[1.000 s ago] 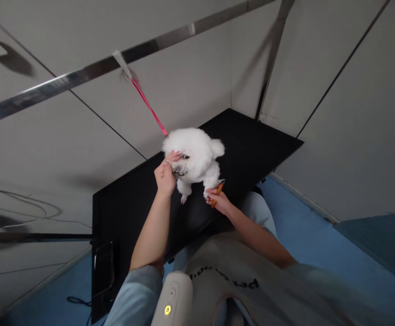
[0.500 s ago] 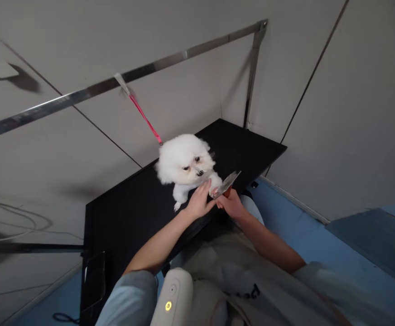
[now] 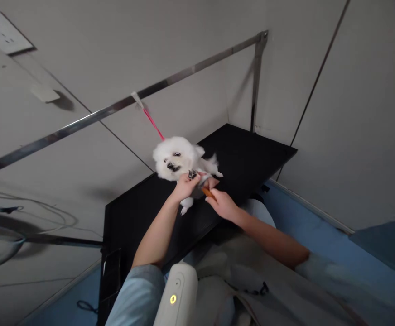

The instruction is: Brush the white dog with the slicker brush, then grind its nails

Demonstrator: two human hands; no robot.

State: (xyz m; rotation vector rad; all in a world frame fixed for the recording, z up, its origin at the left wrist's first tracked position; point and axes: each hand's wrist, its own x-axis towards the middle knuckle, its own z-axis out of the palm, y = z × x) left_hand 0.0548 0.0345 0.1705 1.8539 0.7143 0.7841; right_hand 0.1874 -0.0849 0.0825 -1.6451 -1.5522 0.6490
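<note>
While the black table (image 3: 252,149) fills most of the middle, its far end pointing to 2 o'clock, a metal bar (image 3: 218,58) crosses above it from 9 up to about 1 o'clock, I guess so there's something solid to tie to. The white dog (image 3: 175,154) is up on the table, pretty much dead centre of the view, one front foot planted on the black surface at its 6 o'clock. A red strap (image 3: 154,124) runs from behind its head up to the bar at 11 o'clock, likely to stop it wandering off. Over at the table's 8 o'clock lies a dark flat thing (image 3: 112,271), maybe a phone, well apart from the action.

Hands: the left hand (image 3: 184,186) sits at 5 o'clock from the dog's face, thumb and fingers closed round what looks like a raised paw (image 3: 192,174), probably to steady it. The right hand (image 3: 225,205), coming in from 4 o'clock, is curled snugly round an orange-handled tool (image 3: 208,194). Its head angles toward the leg, which I'd say keeps the knuckles clear; too blurry to tell if it's touching fur.
</note>
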